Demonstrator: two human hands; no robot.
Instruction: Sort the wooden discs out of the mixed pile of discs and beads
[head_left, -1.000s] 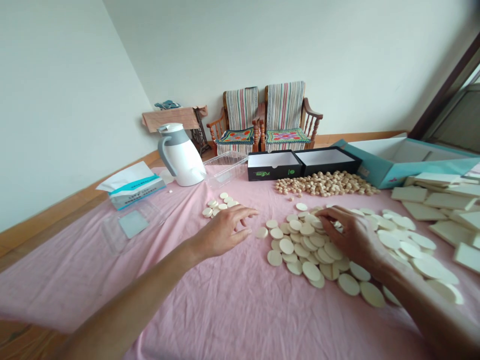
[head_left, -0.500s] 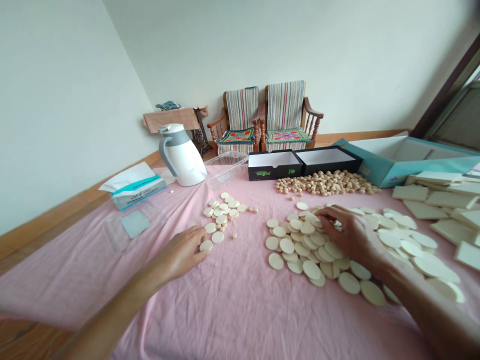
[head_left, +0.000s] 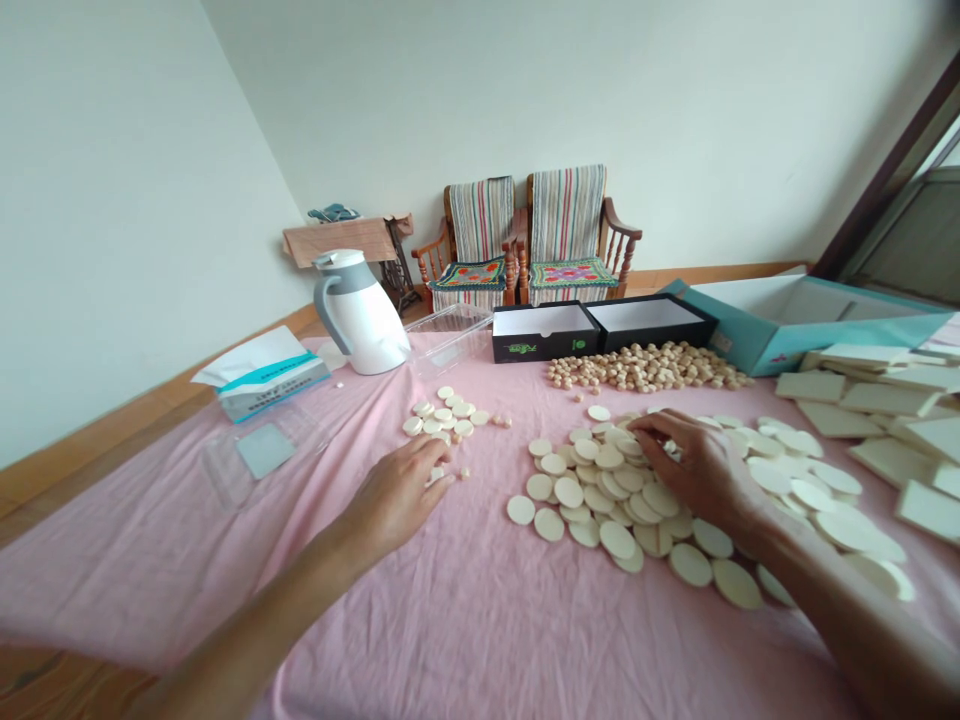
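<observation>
My left hand [head_left: 405, 490] reaches over the near side of a small group of pale wooden discs [head_left: 463, 428]. Its thumb is apart from the fingers, and one disc [head_left: 436, 475] partly shows between them. A few tiny wooden beads [head_left: 465, 473] lie just beyond the thumb. On the right, my right hand [head_left: 690, 460] rests over a large spread pile of similar discs [head_left: 616, 540]. Its fingers are bent downward with the thumb apart; I see no disc held in them. A single disc [head_left: 521, 510] lies at the pile's left edge.
Wooden beads [head_left: 652, 368] are heaped before two black boxes [head_left: 541, 345]. A blue box [head_left: 795, 345] and square wooden tiles [head_left: 896, 400] are at right. A white jug [head_left: 373, 325], tissue pack [head_left: 274, 385] and clear plastic trays [head_left: 450, 335] stand at left and back.
My left hand has moved right and forward over the small group of discs. One disc now lies at the left edge of the large pile. My right hand has stayed in place.
</observation>
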